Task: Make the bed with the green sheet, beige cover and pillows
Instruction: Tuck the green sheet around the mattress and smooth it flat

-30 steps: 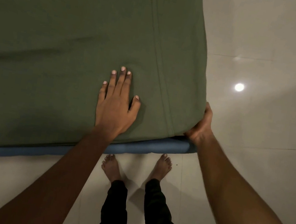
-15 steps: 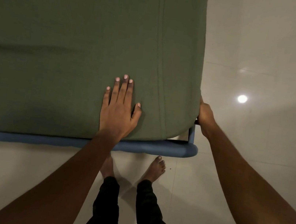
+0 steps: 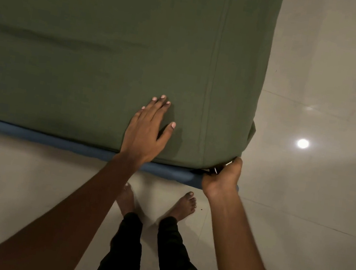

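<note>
The green sheet point(image 3: 92, 52) lies smooth over the mattress and fills the upper left of the view. My left hand point(image 3: 147, 130) rests flat on it near the front edge, fingers straight. My right hand point(image 3: 221, 178) is at the front right corner, fingers curled round the sheet's edge under the mattress corner. The blue bed frame point(image 3: 56, 139) shows as a strip below the sheet. No beige cover or pillows are in view.
Pale glossy floor tiles point(image 3: 312, 201) surround the bed, with a ceiling light's reflection point(image 3: 302, 143) to the right. My bare feet point(image 3: 185, 205) and dark trousers stand just in front of the frame.
My right hand has moved from the bed's right side down to the front right corner and now grips the sheet there. My left hand stays pressed on the sheet, turned slightly.
</note>
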